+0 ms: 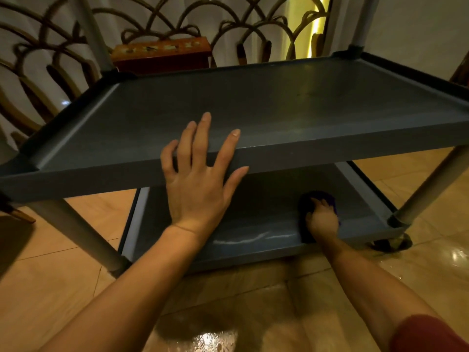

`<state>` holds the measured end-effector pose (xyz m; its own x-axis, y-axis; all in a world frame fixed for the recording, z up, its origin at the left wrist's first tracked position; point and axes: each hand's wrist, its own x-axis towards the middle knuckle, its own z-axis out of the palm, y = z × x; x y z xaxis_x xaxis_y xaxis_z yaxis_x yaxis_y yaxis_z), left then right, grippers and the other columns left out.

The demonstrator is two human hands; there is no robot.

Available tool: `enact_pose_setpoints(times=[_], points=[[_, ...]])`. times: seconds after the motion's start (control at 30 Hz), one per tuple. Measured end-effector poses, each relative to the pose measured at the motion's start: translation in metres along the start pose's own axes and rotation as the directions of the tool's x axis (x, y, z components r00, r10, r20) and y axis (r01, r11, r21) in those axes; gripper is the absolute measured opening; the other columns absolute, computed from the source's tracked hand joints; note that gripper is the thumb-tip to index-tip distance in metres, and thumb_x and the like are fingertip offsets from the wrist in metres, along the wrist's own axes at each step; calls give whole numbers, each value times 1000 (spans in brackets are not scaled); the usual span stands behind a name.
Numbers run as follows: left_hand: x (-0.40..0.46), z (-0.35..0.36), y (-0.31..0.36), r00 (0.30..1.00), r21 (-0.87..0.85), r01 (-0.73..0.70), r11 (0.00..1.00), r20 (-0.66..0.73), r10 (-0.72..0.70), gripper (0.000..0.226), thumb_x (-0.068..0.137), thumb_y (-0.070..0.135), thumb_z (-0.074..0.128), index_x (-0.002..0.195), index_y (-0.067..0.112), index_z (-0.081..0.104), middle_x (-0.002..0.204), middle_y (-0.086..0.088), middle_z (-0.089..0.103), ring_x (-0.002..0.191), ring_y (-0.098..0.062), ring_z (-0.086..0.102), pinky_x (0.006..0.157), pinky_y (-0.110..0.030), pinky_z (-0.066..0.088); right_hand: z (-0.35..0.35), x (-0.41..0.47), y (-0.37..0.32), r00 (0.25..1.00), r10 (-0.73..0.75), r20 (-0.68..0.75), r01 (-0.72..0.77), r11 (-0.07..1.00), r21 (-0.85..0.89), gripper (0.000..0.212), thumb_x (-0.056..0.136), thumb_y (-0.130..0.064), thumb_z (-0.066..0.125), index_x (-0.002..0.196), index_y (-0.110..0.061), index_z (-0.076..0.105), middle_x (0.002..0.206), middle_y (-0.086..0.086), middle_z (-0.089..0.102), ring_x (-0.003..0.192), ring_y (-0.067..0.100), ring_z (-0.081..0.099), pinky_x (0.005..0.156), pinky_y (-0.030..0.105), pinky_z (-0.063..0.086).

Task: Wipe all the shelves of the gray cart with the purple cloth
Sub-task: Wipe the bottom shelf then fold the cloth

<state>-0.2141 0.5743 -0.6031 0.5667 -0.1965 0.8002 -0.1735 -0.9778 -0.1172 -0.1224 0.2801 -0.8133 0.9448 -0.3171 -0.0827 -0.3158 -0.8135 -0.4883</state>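
Note:
The gray cart [279, 102] fills the view, with its middle shelf on top and the bottom shelf [228, 217] below it. My left hand [200, 184] lies flat with fingers spread over the middle shelf's front rim. My right hand [322, 219] reaches under that shelf and presses the purple cloth [307, 199] onto the right part of the bottom shelf. A pale streak [253, 238] runs along the bottom shelf near its front edge, left of the cloth.
Gray cart legs stand at the corners, with a caster [390, 243] at the front right. A rattan screen [165, 24] and a red-brown box [162, 54] stand behind the cart. The tiled floor [228, 313] is glossy.

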Motion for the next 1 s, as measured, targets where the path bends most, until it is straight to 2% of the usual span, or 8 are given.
enact_pose_setpoints(times=[0.13, 0.27, 0.43, 0.53, 0.63, 0.77, 0.9, 1.0], points=[[-4, -7, -2, 998, 55, -49, 997, 35, 47, 56, 101, 52, 47, 152, 30, 37, 160, -16, 36, 138, -33, 30, 106, -51, 25, 43, -31, -76, 977, -206, 62, 200, 976, 88, 49, 98, -9, 54, 146, -14, 53, 156, 13, 45, 141, 34, 43, 112, 42, 39], [-2, -18, -4, 990, 83, -71, 994, 124, 61, 56, 103, 49, 43, 154, 30, 33, 159, -16, 38, 132, -34, 34, 104, -50, 25, 104, -101, -168, 873, -442, 208, 419, 896, 144, 38, 99, -17, 56, 136, -12, 62, 145, 17, 57, 136, 37, 49, 110, 39, 38], [0, -37, -26, 966, 40, -163, 986, 209, 152, 61, 102, 51, 46, 157, 34, 27, 165, -15, 26, 146, -40, 30, 114, -59, 26, 90, -117, -188, 809, -530, 254, 525, 846, 95, 35, 97, -27, 60, 130, -20, 66, 136, 12, 64, 124, 34, 59, 103, 40, 46], [-11, -42, -60, 973, 95, -119, 988, 209, 97, 61, 103, 58, 40, 158, 37, 24, 168, -16, 18, 154, -42, 9, 121, -66, 7, 32, -74, -135, 885, -447, 132, 421, 888, 185, 27, 98, -31, 62, 118, -20, 75, 120, 11, 73, 109, 29, 68, 96, 40, 53], [-20, -37, -68, 983, 100, -26, 995, 181, 7, 59, 101, 55, 47, 155, 34, 31, 160, -19, 33, 149, -40, 23, 118, -60, 17, -20, -28, -53, 964, -263, -42, 265, 960, 90, 35, 100, -17, 56, 135, -15, 63, 137, 15, 63, 122, 36, 60, 102, 46, 48], [-19, -25, -57, 991, 65, 20, 998, 134, -28, 57, 100, 57, 49, 151, 34, 35, 153, -21, 41, 139, -36, 28, 109, -57, 24, -38, -3, 39, 999, 9, -38, -11, 999, -37, 55, 96, -21, 61, 147, -11, 47, 143, 23, 55, 126, 45, 53, 102, 55, 47], [-22, -20, -60, 998, 28, 22, 999, 50, -23, 54, 101, 56, 49, 149, 33, 37, 150, -23, 46, 137, -35, 27, 109, -57, 26, -13, -19, 26, 996, 58, -65, -52, 995, 85, 59, 89, -10, 66, 146, -10, 50, 137, 24, 59, 121, 44, 58, 101, 54, 51], [-21, -20, -57, 996, 22, 44, 999, 81, -45, 53, 102, 54, 49, 149, 33, 37, 151, -23, 44, 137, -34, 25, 110, -58, 25, 12, -48, -18, 1000, -12, -26, 15, 993, 113, 56, 88, -9, 65, 143, -14, 54, 131, 22, 65, 117, 42, 62, 96, 48, 52]])
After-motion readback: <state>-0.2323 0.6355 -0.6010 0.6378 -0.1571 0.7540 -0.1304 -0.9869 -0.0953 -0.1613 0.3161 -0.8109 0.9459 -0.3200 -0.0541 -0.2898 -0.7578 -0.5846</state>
